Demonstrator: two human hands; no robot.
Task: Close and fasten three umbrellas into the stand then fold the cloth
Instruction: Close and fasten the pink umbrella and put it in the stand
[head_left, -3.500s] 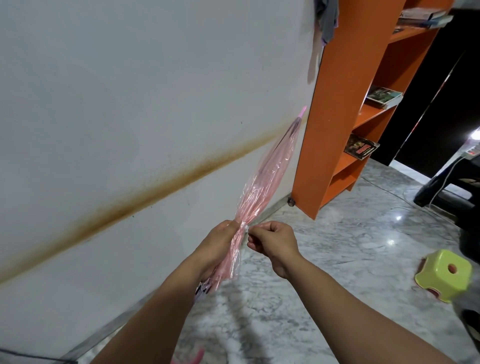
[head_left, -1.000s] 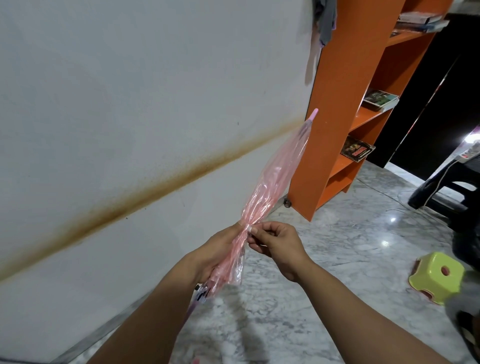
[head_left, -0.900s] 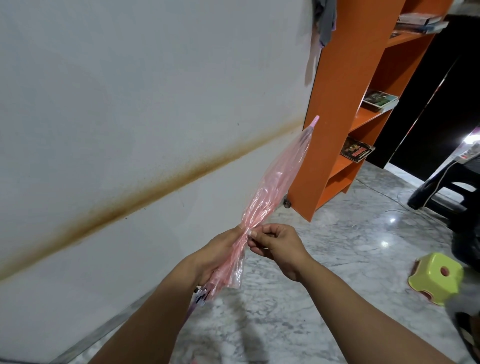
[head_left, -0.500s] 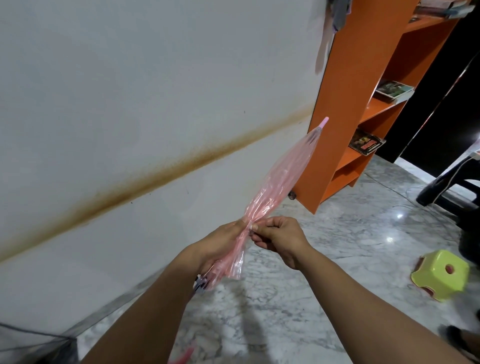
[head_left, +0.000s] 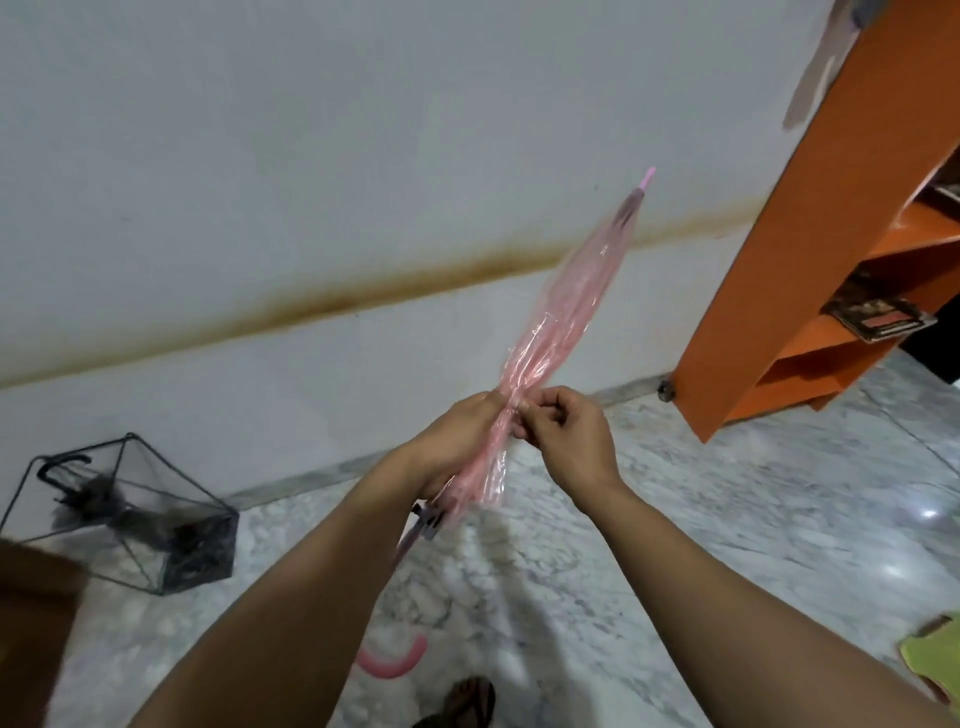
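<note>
A closed, see-through pink umbrella (head_left: 566, 312) points up and to the right, its tip near the wall's brown stain. My left hand (head_left: 457, 441) grips the bunched canopy around its middle. My right hand (head_left: 566, 441) pinches the canopy's strap right beside the left thumb. The pink curved handle (head_left: 395, 662) shows low between my forearms. A black wire umbrella stand (head_left: 130, 514) lies tipped on the floor at the lower left, with a dark umbrella inside it.
An orange shelf unit (head_left: 810, 249) with books stands against the white wall at the right. The floor is grey marble. A brown surface edge (head_left: 31, 623) shows at the far left, a green stool corner (head_left: 935, 654) at the far right, and a sandalled foot (head_left: 467, 701) below.
The view has swung left and down, bringing the wire stand into sight. Both hands keep their hold at the umbrella's middle, and the umbrella has tilted a little more upright.
</note>
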